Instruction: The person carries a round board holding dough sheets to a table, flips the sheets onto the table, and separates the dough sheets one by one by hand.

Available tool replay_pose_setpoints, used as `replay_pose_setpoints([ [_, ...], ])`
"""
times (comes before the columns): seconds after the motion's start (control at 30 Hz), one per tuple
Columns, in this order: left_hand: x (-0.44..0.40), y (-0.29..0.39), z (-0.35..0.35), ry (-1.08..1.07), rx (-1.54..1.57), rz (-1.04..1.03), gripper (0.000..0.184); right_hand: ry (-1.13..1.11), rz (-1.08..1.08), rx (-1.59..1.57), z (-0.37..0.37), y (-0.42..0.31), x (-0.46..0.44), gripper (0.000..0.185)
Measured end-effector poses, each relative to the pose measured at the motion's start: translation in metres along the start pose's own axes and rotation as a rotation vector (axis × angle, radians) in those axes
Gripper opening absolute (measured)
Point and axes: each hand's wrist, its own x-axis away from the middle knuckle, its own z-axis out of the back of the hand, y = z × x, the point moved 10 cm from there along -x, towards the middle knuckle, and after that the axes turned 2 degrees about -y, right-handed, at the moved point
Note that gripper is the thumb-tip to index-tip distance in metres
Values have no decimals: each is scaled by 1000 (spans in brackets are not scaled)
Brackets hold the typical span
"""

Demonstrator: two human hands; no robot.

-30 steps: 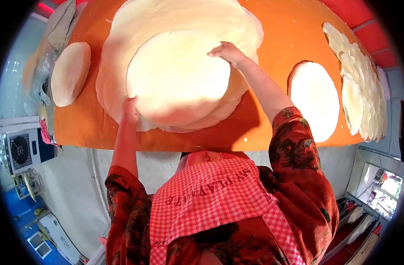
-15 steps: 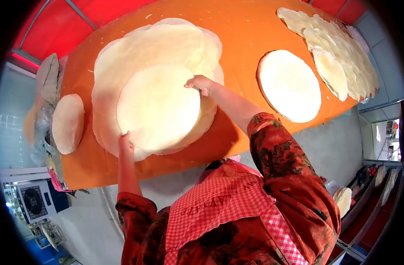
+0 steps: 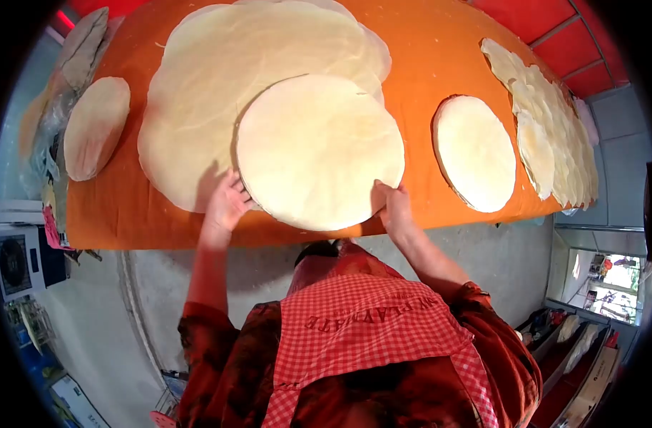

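Observation:
A large round flatbread (image 3: 319,150), pale and thin, lies near the table's front edge, partly over a wide spread of overlapping flatbread sheets (image 3: 190,135). At its lower left rim is my left hand (image 3: 230,203), palm turned up and fingers apart; whether the fingertips bear any weight I cannot tell. My right hand (image 3: 395,207) pinches the lower right rim, thumb on top and the other fingers hidden beneath.
An orange cloth (image 3: 419,57) covers the table. To the right are a round flatbread stack (image 3: 476,153) and a long layered pile of sheets (image 3: 554,128). An oval flatbread (image 3: 98,128) lies far left, beside clear plastic bags (image 3: 48,143).
The round flatbread has shifted right and nearer the front edge relative to the sheets. My right hand has moved down its rim; my left hand's fingers have spread. The view has tilted.

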Motion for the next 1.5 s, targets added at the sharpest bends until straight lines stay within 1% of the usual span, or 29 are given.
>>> replay_pose_setpoints([
  [0.03,8,-9,0,25,36,-72,40,51,-24,7,9,5,6,26],
  [0.1,25,-15,-4,63,91,-229,41,51,-53,-88,6,4,15,20],
  [0.17,51,-27,6,178,1,-356,43,42,-112,-168,-1,2,26,15],
  [0.2,59,-34,11,231,-39,-425,44,13,-103,-214,-4,1,25,15],
  [0.23,48,-53,-2,-218,106,-462,46,-12,-97,-255,-3,5,25,14],
  [0.27,47,-74,8,-666,249,-474,47,-35,-95,-294,-2,7,28,14],
  [0.3,49,-90,-2,-664,318,-376,47,18,-137,-295,4,9,34,15],
  [0.33,51,-106,-12,-653,391,-278,47,-17,-173,-306,2,10,39,16],
  [0.37,65,-133,-44,-186,379,-99,47,-52,-213,-315,1,12,44,17],
  [0.4,87,-170,-52,285,360,77,46,-85,-256,-320,2,15,50,19],
  [0.5,78,-156,-100,212,336,-320,44,-188,-278,-334,5,23,56,19],
  [0.57,67,-160,-69,228,-52,-526,41,-188,-302,-365,17,32,51,21],
  [0.63,71,-158,-52,263,-271,-620,37,-215,-301,-410,25,29,42,23],
  [0.67,74,-158,-39,294,-296,-615,37,-242,-289,-442,29,19,31,24],
  [0.7,76,-159,-37,310,-234,-579,37,-272,-278,-469,33,7,18,24],
  [0.73,78,-160,-35,327,-171,-545,37,-282,-276,-416,38,-1,3,27],
  [0.8,84,-156,-50,317,108,-401,35,-298,-271,-316,46,-17,-28,32],
  [0.9,78,-165,16,395,-21,-330,31,-354,-294,-87,20,-51,-37,42],
  [0.93,80,-157,9,322,-20,-342,32,-431,-276,89,9,-51,-47,51],
  [1.0,84,-160,-10,193,7,-354,34,-492,-179,322,-6,-55,-59,58],
  [1.03,93,-154,-20,317,76,-419,36,-536,-188,506,-4,-44,-79,52],
  [1.13,90,-151,-19,377,271,-516,28,-347,-58,764,1,-45,-97,60],
  [1.17,90,-153,-18,399,310,-541,28,-299,62,893,1,-51,-101,57],
  [1.2,90,-154,-13,449,274,-540,30,-250,180,1026,-1,-58,-102,56],
  [1.27,94,-160,-1,547,187,-521,33,-150,413,1278,0,-67,-91,58],
  [1.3,93,-161,-2,534,223,-494,31,-140,471,1217,0,-69,-86,60],
  [1.4,95,-160,-9,502,225,-474,32,-133,337,1239,7,-65,-91,49],
  [1.43,93,-155,-12,458,170,-505,33,-229,241,1115,2,-59,-85,43],
  [1.5,97,-154,-9,447,106,-507,33,-391,79,845,-8,-53,-64,33],
])
